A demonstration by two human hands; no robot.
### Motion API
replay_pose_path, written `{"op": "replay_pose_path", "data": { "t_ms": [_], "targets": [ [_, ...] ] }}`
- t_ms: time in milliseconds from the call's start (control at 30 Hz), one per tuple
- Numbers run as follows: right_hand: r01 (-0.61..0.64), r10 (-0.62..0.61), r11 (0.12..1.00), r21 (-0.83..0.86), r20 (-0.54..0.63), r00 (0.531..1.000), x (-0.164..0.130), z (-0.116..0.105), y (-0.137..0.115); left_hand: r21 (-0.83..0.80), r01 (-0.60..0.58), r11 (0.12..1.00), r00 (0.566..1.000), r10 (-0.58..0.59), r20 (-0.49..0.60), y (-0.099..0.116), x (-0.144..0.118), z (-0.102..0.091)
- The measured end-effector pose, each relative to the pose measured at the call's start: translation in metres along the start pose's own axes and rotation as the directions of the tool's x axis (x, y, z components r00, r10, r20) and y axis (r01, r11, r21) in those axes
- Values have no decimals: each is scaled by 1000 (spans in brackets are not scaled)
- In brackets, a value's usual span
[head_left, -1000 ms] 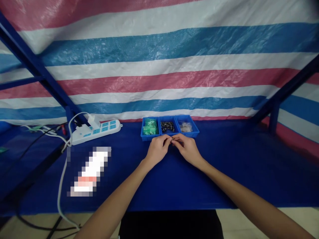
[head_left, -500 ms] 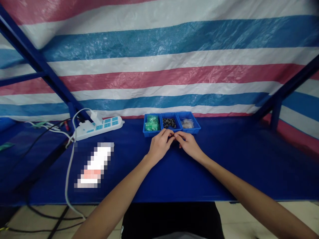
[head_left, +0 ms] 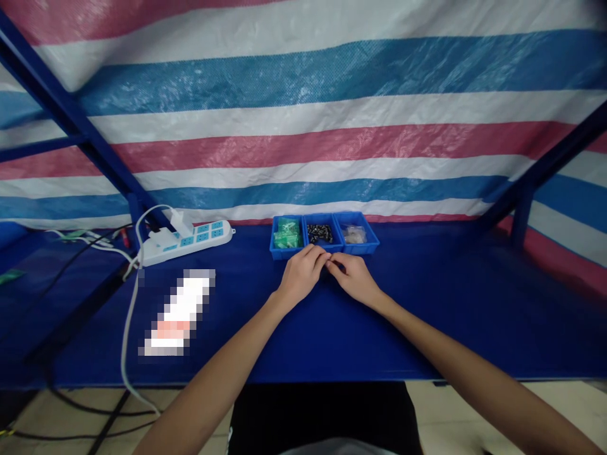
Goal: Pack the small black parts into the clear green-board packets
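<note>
Blue table (head_left: 427, 316); my left hand (head_left: 301, 275) and right hand (head_left: 355, 278) meet fingertip to fingertip before the trays (head_left: 325, 234), pinching something too small to identify; I judge assembly unfinished.

No legible text, label, brand, number or sign is present. The flat white and red item (head_left: 176, 312) on the tabletop (head_left: 427, 316) is pixelated and unreadable. The power strip (head_left: 187, 241) markings are too small to read.
</note>
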State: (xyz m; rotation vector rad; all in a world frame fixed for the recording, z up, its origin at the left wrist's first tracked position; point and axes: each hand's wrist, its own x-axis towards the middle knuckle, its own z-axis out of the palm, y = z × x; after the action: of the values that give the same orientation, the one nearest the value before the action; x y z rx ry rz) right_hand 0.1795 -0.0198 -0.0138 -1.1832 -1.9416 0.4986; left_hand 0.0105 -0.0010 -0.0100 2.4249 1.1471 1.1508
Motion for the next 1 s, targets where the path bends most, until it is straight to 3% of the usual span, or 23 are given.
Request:
{"op": "replay_pose_path", "data": {
  "t_ms": [200, 500, 767, 1000],
  "targets": [
    [80, -78, 993, -87, 22, 997, -1, 2, 0, 41, -7, 999, 1000, 6, 23, 4, -1, -3],
    [-10, 10, 999, -44, -6, 1000, 1, -5, -3, 10, -104, 994, 994, 104, 44, 5, -1, -8],
    [100, -88, 982, -163, 76, 993, 0, -10, 2, 67, -90, 994, 995, 86, 51, -2, 1, -9],
    [38, -42, 997, -69, -56, 998, 2, -12, 2, 99, -89, 991, 993, 81, 84, 2, 2, -10]
  ]
}}
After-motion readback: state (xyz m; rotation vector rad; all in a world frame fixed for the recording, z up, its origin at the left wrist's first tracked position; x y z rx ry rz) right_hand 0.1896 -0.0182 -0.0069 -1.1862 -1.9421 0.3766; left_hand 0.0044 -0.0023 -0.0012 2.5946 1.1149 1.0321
